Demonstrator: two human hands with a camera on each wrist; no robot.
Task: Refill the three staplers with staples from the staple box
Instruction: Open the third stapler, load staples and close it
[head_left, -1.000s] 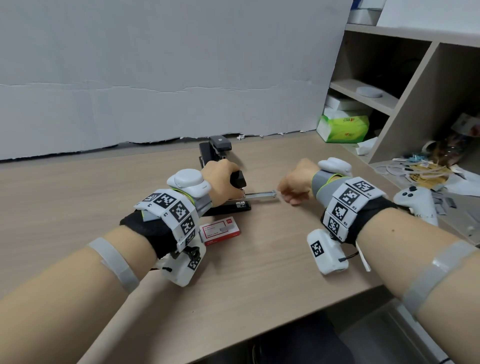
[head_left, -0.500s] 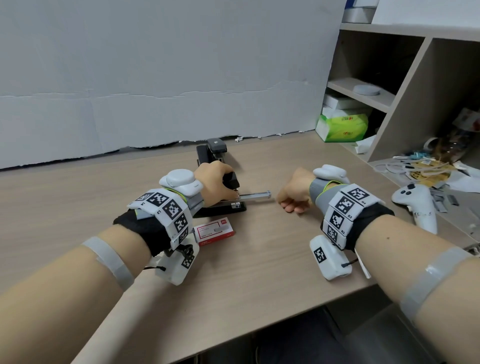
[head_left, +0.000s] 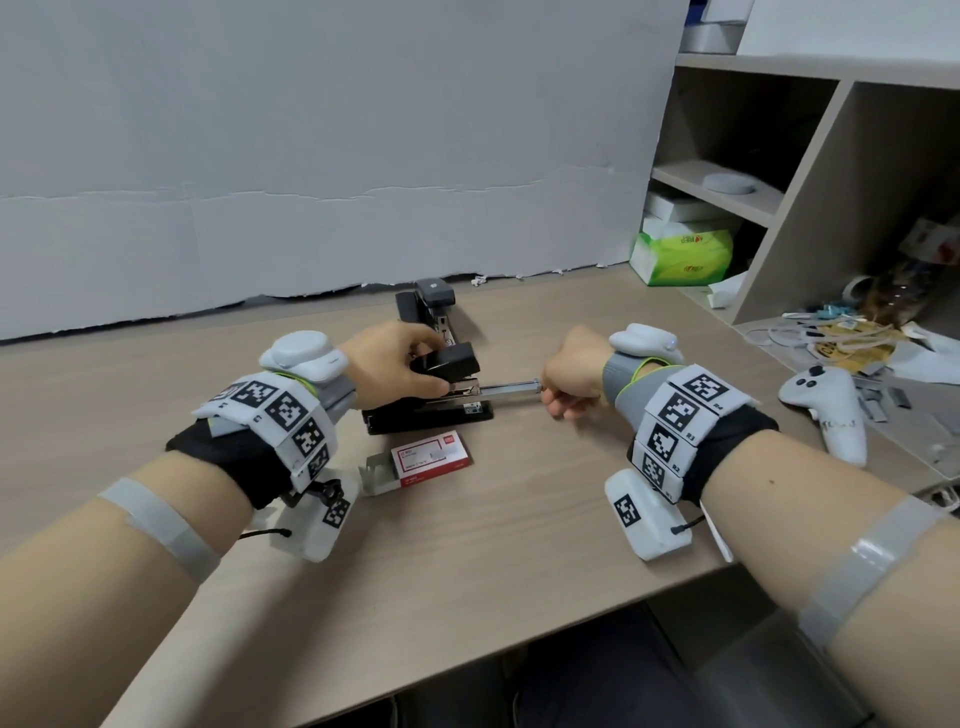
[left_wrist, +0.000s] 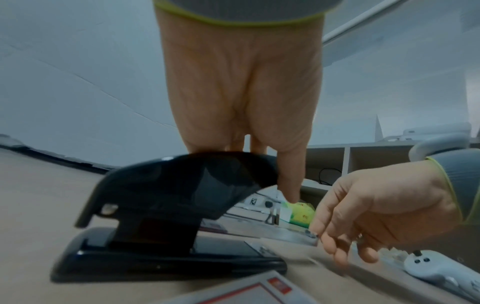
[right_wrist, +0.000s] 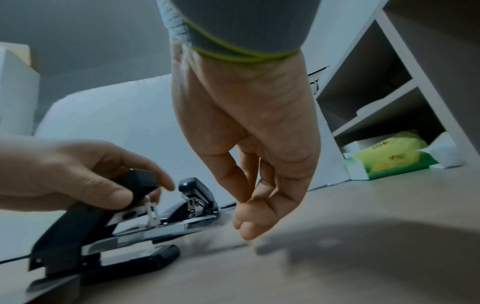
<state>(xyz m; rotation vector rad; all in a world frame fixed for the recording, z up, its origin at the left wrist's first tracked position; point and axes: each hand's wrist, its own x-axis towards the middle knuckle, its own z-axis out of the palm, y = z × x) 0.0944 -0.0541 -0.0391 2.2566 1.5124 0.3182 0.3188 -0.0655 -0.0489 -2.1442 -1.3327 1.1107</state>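
A black stapler (head_left: 431, 418) lies mid-desk, with its metal staple tray (head_left: 506, 389) slid out to the right. My left hand (head_left: 434, 364) grips the stapler's raised top cover (left_wrist: 182, 185) from above, thumb on the near side. My right hand (head_left: 558, 395) has curled fingers, and its fingertips (left_wrist: 318, 236) pinch the tray's outer end. The right wrist view shows the tray (right_wrist: 187, 223) and the stapler (right_wrist: 85, 232) under the left hand. A red and white staple box (head_left: 434, 457) lies just in front, with its inner sleeve pushed out to the left. More staplers (head_left: 428, 306) stand close together behind.
A white game controller (head_left: 826, 405) lies on the desk to the right, beside loose clutter and staple strips. A green tissue pack (head_left: 683, 257) sits at the foot of the shelf unit (head_left: 779, 218). A white board forms the back wall. The desk's front edge runs just below my wrists.
My right hand has moved left and closed on the end of the pulled-out tray. My left hand stays on the stapler, whose cover now shows more.
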